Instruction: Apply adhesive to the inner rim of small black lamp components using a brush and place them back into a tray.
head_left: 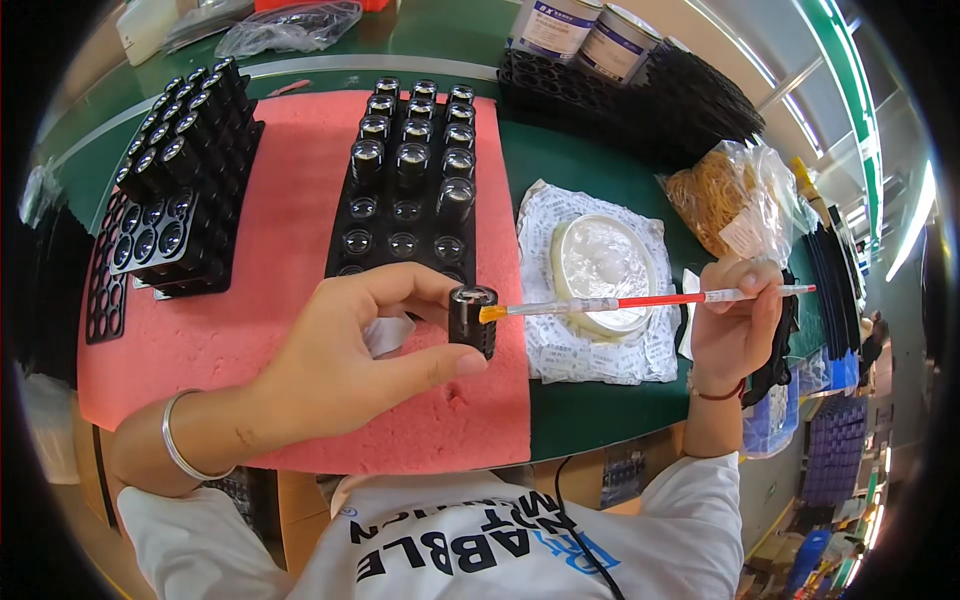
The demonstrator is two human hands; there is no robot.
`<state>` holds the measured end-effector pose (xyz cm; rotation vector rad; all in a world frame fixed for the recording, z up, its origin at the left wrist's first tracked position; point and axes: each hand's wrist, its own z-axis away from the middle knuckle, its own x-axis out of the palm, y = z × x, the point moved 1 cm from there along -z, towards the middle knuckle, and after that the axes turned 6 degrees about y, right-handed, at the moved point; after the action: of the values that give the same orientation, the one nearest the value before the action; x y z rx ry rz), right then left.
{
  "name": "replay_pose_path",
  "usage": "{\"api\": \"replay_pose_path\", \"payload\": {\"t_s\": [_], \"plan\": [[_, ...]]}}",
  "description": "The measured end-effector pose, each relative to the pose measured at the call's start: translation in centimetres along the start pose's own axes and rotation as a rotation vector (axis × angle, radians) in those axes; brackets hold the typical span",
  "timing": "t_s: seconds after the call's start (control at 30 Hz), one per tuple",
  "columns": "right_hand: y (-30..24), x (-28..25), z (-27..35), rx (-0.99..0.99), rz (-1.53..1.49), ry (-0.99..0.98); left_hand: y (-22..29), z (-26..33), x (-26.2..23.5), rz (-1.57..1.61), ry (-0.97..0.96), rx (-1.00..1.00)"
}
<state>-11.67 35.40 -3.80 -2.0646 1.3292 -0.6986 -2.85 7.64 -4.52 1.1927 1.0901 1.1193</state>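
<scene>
My left hand grips a small black cylinder between thumb and fingers, above the front of the pink foam mat. In my right hand is a thin paintbrush with a red and clear handle, held level. Its yellowish bristles touch or nearly touch the cylinder's upper side. Behind my left hand stands a black tray with rows of glossy-topped black cylinders; its front holes hold none. Right of the mat, a round dish of white paste rests on a printed white sheet.
At the left stand stacked black trays with more black cylinders. Two tins sit on black trays at the back right. Beside them lies a plastic bag of tan rubber bands. Clear plastic bags lie at the back left.
</scene>
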Motion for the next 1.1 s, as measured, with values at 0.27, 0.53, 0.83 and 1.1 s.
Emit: {"api": "replay_pose_path", "payload": {"t_s": [0.27, 0.53, 0.83, 1.1], "plan": [[0.0, -0.3, -0.1, 0.003, -0.007, 0.006, -1.4, -0.3, 0.2, 0.050, -0.034, 0.082], [0.3, -0.7, -0.3, -0.023, -0.019, 0.099, -1.1, -0.3, -0.1, 0.095, -0.023, 0.077], [0.3, -0.5, 0.0, -0.022, -0.006, 0.201, 4.8, 1.4, -5.8, -0.869, 0.435, 0.626], [0.5, -0.7, -0.4, 0.069, -0.052, 0.271, 5.6, 5.8, -16.3, -1.104, 0.784, 0.314]]}}
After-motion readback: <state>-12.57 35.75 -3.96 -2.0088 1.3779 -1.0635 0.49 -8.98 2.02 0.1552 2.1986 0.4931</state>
